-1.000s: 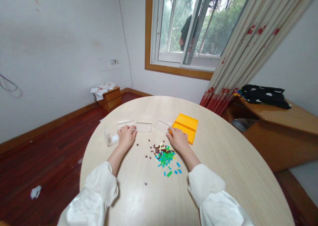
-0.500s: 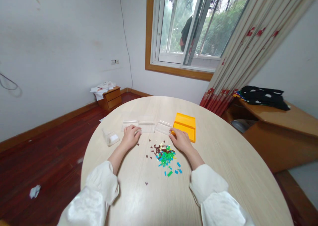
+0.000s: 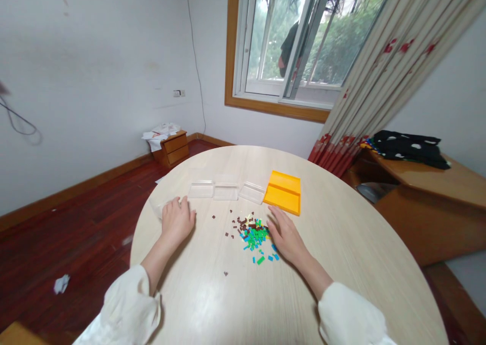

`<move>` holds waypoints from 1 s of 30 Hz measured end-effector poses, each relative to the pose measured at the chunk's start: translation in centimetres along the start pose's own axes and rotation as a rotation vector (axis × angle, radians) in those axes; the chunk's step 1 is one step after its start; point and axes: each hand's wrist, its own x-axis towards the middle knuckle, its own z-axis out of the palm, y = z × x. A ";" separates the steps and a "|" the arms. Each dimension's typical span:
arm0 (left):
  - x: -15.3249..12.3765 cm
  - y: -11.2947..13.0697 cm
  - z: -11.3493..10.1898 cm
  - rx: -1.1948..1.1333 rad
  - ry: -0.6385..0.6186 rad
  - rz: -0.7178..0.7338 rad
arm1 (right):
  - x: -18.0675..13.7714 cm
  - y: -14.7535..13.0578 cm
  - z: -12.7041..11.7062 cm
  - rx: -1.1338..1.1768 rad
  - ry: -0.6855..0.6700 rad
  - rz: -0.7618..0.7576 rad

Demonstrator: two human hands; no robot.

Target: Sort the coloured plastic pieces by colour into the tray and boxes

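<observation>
Since half a second ago, in the head view, the left hand (image 3: 176, 219) has left the clear trays and shifted outward to the small clear box (image 3: 157, 211), while the right hand (image 3: 286, 236) has drawn back from the yellow case to the edge of the brick pile (image 3: 255, 235).

The pile is the landmark: a loose heap of tiny hard-edged plastic bricks, green and blue toward the near side, dark brown and a few pale yellow toward the far side. Stray blue and green pieces lie just in front of it, brown ones to its left, and a lone brown brick (image 3: 226, 273) sits farther toward the person.

Left of the pile, the left hand curves over the small clear box, fingers slightly parted; whether it grips the box cannot be told. Right at the pile's right edge, the right hand is loosely spread, with nothing visible between thumb and fingers.

Beyond the pile stand three shallow, glossy, see-through trays (image 3: 226, 191) in a row, rectangular with raised rims. Beyond and right of it, the matte yellow case (image 3: 283, 198) lies opened flat into two rectangular halves. Under everything spreads the rounded table (image 3: 243, 309), its pale surface finely wood-grained.
</observation>
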 end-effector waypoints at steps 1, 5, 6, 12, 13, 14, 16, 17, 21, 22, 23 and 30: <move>0.1 -0.2 0.4 -0.017 -0.012 0.015 | -0.8 -0.3 0.0 -0.015 -0.034 0.020; 1.6 -1.0 1.6 -0.125 0.002 0.087 | -2.6 -1.5 0.2 -0.062 -0.161 0.069; 2.1 -1.4 1.9 -0.152 0.020 0.093 | -2.8 -1.7 0.4 -0.068 -0.182 0.073; 4.4 -4.3 3.7 -0.421 0.145 0.074 | -2.7 -2.3 1.0 -0.100 -0.214 0.090; 4.6 -4.6 4.0 -0.461 0.157 0.070 | -2.6 -2.3 1.0 -0.106 -0.221 0.096; 4.9 -4.8 4.3 -0.490 0.164 0.073 | -2.5 -2.4 1.1 -0.113 -0.229 0.101; 5.4 -5.0 4.6 -0.516 0.171 0.104 | -2.3 -2.8 1.0 -0.130 -0.246 0.112; 5.6 -5.0 4.7 -0.510 0.175 0.135 | -2.2 -3.1 1.0 -0.140 -0.256 0.117; 5.8 -4.4 4.1 -0.404 0.249 0.296 | -2.0 -4.2 0.8 -0.186 -0.296 0.122; 5.5 -4.2 3.7 -0.382 0.281 0.321 | -2.0 -4.4 0.7 -0.197 -0.307 0.120; 4.9 -3.9 3.3 -0.374 0.311 0.338 | -2.2 -4.5 0.7 -0.207 -0.315 0.117; -1.9 1.1 1.4 -0.511 0.002 0.591 | -3.9 -5.9 0.7 -0.219 -0.377 0.056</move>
